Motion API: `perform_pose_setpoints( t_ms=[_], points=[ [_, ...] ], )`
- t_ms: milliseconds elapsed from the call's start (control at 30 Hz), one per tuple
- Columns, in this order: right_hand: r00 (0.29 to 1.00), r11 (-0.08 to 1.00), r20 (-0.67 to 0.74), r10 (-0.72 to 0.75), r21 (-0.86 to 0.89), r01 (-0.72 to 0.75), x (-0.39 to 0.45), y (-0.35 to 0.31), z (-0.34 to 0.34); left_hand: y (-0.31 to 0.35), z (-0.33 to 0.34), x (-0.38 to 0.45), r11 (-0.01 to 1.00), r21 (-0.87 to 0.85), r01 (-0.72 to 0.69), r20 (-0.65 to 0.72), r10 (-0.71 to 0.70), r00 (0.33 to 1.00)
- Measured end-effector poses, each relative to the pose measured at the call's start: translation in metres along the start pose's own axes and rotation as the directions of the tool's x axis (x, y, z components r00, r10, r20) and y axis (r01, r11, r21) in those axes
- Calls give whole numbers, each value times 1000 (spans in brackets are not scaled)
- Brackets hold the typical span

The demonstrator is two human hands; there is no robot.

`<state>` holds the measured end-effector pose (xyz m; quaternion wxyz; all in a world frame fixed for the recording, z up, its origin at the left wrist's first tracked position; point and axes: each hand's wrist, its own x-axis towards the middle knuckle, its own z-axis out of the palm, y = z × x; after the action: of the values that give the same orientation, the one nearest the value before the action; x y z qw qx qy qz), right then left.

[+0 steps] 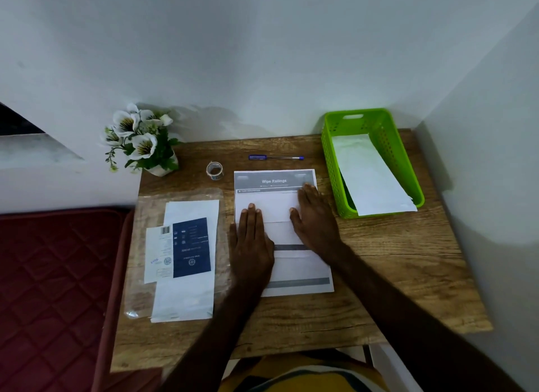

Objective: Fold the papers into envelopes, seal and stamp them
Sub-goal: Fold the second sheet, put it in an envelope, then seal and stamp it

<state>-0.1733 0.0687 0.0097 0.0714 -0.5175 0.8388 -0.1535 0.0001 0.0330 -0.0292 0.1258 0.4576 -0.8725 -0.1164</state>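
Observation:
A printed sheet headed "Wipe Railings" lies in the middle of the wooden table. On it lies a folded white paper. My left hand presses flat on the folded paper's left side, fingers straight. My right hand lies flat on its right side, fingers stretched toward the sheet's grey header. To the left sits a clear plastic pack of white envelopes with a dark blue label. A small tape roll stands behind the sheet.
A blue pen lies near the back edge. A green plastic basket at the back right holds a white envelope. A pot of white flowers stands at the back left corner. A red cushion lies left of the table.

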Motion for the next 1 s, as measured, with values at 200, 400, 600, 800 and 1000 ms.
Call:
perform_pose_setpoints(
  t_ms=[200, 400, 600, 800, 1000],
  points=[
    [985, 996, 151, -79, 53, 72, 35, -7, -32, 1, -1, 0, 1000, 11, 6, 22, -6, 1000],
    [940, 991, 329, -95, -58, 120, 60, -11, -44, 3, -4, -1, 1000, 17, 26, -13, -26, 1000],
    [891, 985, 446, -86, -97, 144, 67, -13, -46, 4, -5, -1, 999, 22, 28, -25, -28, 999],
    [876, 973, 470, -108, -131, 191, 73, -18, -49, 5, -5, -1, 999, 32, 36, -36, -35, 999],
    [897, 983, 426, -118, -75, 165, 69, -23, -47, 7, -8, -2, 998, 44, 46, -63, -43, 997]
  ],
)
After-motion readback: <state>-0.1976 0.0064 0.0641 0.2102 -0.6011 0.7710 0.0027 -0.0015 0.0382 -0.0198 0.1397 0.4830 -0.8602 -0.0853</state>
